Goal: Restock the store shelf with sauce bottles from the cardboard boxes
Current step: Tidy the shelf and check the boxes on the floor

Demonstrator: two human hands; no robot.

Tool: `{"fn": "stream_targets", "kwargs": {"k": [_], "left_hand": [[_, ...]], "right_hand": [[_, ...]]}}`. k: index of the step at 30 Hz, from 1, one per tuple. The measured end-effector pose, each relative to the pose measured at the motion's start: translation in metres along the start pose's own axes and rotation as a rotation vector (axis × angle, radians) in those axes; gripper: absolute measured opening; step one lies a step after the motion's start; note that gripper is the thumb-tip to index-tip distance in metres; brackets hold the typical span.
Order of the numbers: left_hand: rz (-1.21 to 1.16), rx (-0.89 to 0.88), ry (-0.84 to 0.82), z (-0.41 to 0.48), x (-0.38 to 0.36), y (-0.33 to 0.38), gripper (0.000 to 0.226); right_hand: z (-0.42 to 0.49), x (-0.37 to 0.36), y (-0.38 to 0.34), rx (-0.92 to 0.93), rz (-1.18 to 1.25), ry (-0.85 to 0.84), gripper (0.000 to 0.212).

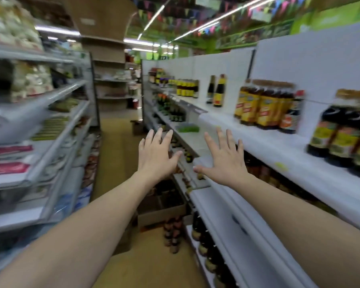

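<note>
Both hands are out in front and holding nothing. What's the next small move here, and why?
Probably lower both hands toward the cardboard box on the floor to fetch stock. The left hand and right hand are open, fingers spread, holding nothing, while the top shelf shows bare white stretches between its groups of sauce bottles.

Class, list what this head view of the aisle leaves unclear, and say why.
Head view, yellow-labelled bottles: label text lost to motion blur.
Head view, dark bottles at right: cut off by the frame edge.
Head view, cardboard box on the floor: interior dark and blurred, contents unclear.
</note>
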State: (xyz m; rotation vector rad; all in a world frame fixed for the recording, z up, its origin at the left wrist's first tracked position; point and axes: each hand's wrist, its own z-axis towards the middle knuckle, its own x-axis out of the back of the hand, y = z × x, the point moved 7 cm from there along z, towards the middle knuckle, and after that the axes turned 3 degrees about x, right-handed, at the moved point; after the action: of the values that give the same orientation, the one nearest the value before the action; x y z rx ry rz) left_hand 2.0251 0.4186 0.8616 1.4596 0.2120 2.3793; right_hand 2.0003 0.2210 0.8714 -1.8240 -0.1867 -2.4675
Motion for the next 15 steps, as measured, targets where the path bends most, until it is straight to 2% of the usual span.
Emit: {"fn": "stream_targets", "kwargs": {"k": [7,15], "left_hand": [[0.079,0.190,-0.101,0.010,-0.051,-0.119,0.077],[0.160,0.250,-0.193,0.075,-0.153,-0.177,0.078]], "right_hand": [[0.073,-0.102,-0.082,0.101,0.054,-0.154,0.114],[0.172,-0.220,-0.084,0.101,0.132,-0.293,0.125]]}}
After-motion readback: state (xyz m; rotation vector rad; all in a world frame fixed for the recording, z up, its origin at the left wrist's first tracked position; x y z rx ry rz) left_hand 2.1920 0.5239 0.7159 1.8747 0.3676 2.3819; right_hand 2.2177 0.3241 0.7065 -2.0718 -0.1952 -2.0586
